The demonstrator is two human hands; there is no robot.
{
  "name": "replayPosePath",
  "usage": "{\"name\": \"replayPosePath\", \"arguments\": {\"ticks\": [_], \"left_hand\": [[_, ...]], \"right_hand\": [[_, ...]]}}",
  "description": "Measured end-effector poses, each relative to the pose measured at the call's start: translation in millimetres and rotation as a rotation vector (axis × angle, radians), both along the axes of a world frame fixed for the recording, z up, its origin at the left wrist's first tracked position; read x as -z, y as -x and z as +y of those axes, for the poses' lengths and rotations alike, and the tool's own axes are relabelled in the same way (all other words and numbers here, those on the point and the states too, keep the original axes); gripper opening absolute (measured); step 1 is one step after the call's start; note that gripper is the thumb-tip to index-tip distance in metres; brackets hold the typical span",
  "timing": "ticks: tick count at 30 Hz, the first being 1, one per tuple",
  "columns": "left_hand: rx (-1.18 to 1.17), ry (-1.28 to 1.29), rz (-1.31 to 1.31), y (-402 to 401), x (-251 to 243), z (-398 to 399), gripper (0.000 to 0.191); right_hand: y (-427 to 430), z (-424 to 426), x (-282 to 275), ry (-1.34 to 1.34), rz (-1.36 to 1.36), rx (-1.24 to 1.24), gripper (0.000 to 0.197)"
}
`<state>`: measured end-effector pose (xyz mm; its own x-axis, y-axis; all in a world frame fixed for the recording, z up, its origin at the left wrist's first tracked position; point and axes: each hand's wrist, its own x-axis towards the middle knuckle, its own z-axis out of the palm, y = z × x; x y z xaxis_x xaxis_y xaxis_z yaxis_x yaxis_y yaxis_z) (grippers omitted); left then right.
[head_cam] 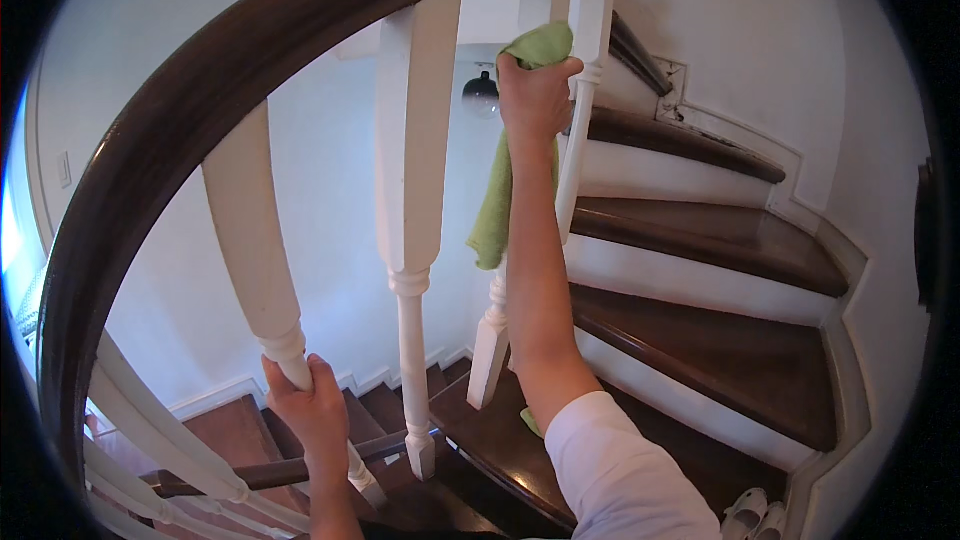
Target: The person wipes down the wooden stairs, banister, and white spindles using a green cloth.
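Note:
My right hand [536, 101] grips a green cloth [493, 214] against the upper part of a white wooden baluster [489, 360]. Part of the cloth bunches above my fist, and the rest hangs down along the post. Whether it wraps all the way around, I cannot tell, since my hand and forearm cover that side. Lower and to the left, my left hand [311, 401] is closed around the turned section of another white baluster [255, 225]. Between the two stands a third white baluster [411, 150], touched by neither hand.
A dark wooden handrail [142, 112] curves over the balusters. Dark winding stair treads [712, 322] with white risers climb at the right. Light-coloured shoes [746, 514] rest at lower right. Behind my right arm lies a small green piece [531, 421]. A lamp [481, 94] hangs beyond the railing.

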<state>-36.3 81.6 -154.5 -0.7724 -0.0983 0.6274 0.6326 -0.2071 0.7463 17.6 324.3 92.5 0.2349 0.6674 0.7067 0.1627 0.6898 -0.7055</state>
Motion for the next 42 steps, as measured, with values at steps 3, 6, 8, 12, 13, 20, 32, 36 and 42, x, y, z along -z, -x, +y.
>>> {"name": "replayPosePath", "arguments": {"ticks": [3, 6, 8, 12, 13, 20, 32, 36, 42], "left_hand": [[0.033, 0.061, -0.029, -1, -4, -6, 0.019], [0.071, 0.089, -0.011, 2, -4, -9, 0.019], [0.089, 0.096, -0.038, 2, -4, -12, 0.019], [0.176, 0.08, -0.076, -5, -4, -10, 0.017], [0.182, 0.08, -0.076, -5, -3, -10, 0.017], [0.127, 0.106, -0.003, 5, 4, -15, 0.017], [0.179, 0.103, -0.041, 5, -14, -15, 0.013], [0.14, 0.062, -0.013, 1, -17, -13, 0.013], [0.168, 0.088, -0.035, 4, -7, -8, 0.012]], "right_hand": [[3, 11, 3, -0.03, -0.072, 0.049, 0.053], [-7, 47, -2, -0.394, 0.444, -0.611, 0.035], [-12, 43, -19, -0.46, 0.459, -0.706, 0.039], [-24, 56, -87, -0.503, 0.037, -0.394, 0.037], [-29, 57, -87, -0.503, 0.036, -0.389, 0.037], [-9, 59, 17, -0.16, 0.103, -0.643, 0.028], [-11, 47, 114, -0.168, 0.039, -0.605, 0.021], [-25, 56, 78, 0.179, -0.102, -0.88, 0.025], [-21, 60, -3, 0.249, 0.186, -1.176, 0.029]]}}
